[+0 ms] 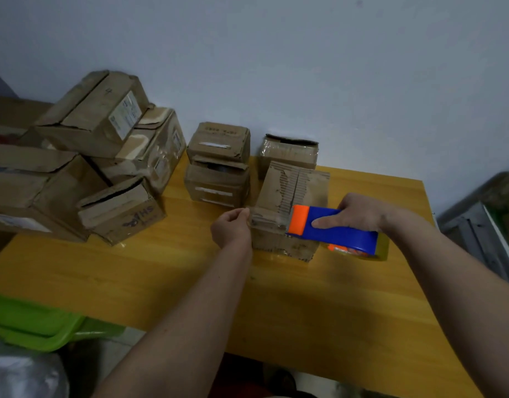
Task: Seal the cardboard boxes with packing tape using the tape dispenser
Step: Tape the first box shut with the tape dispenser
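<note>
A worn cardboard box (290, 185) stands on the wooden table (167, 271) in front of me, its top flaps closed along a torn seam. My right hand (359, 212) grips a blue tape dispenser (336, 228) with an orange front, held at the box's near right side. A strip of clear tape (266, 219) runs from the dispenser leftward across the box's near upper edge. My left hand (231, 229) pinches the free end of that tape at the box's near left corner.
Two small boxes (219, 162) are stacked behind the box, and another taped box (289, 152) stands by the wall. A pile of larger boxes (84, 156) fills the table's left. A green bin (35, 323) sits below left, and a metal frame (477, 225) stands at right.
</note>
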The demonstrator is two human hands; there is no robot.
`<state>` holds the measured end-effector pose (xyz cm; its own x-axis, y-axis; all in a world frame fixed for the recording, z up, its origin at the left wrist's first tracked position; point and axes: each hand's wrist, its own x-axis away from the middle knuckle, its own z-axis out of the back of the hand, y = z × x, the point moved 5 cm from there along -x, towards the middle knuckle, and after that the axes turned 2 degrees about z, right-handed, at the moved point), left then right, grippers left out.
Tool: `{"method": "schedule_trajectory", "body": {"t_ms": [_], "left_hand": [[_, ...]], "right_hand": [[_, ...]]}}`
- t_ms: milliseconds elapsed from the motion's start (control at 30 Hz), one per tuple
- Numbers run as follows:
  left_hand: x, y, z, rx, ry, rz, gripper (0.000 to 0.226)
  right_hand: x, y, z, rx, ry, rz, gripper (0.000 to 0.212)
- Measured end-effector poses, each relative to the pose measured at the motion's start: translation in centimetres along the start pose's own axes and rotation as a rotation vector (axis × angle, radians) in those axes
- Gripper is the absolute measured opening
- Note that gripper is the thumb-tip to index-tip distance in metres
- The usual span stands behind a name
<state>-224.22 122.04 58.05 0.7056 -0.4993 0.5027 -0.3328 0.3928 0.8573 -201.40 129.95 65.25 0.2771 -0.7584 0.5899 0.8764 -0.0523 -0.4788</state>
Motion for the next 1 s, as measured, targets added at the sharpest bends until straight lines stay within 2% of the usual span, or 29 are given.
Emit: {"method": "schedule_trajectory", "body": {"t_ms": [200, 467, 767, 933, 1000], "left_hand": [[-1.8, 0.2, -0.4, -0.003, -0.019, 0.035, 0.015], [-2.4, -1.2, -1.5, -0.011, -0.073, 0.073, 0.009], [-2.5, -2.4, -1.4, 0.001, -0.021, 0.049, 0.013], [-2.7, -2.8, -1.7, -0.102, -0.031, -0.002, 0.014], [-2.9, -2.5, -2.1, -0.19, -0.044, 0.007, 0.002]], "right_hand": [[-1.1, -1.1, -0.1, 0.012, -0.069, 0.004, 0.045], [-1.9, -0.9, 0.3, 0.088, -0.207, -0.047, 0.063], [-3.5, -0.6, 0.0, 0.058, -0.177, -0.067, 0.044], [-3.9, -0.6, -0.3, 0.099, -0.187, -0.071, 0.049], [-4.1, -0.6, -0.4, 0.077, -0.207, -0.07, 0.05]]}}
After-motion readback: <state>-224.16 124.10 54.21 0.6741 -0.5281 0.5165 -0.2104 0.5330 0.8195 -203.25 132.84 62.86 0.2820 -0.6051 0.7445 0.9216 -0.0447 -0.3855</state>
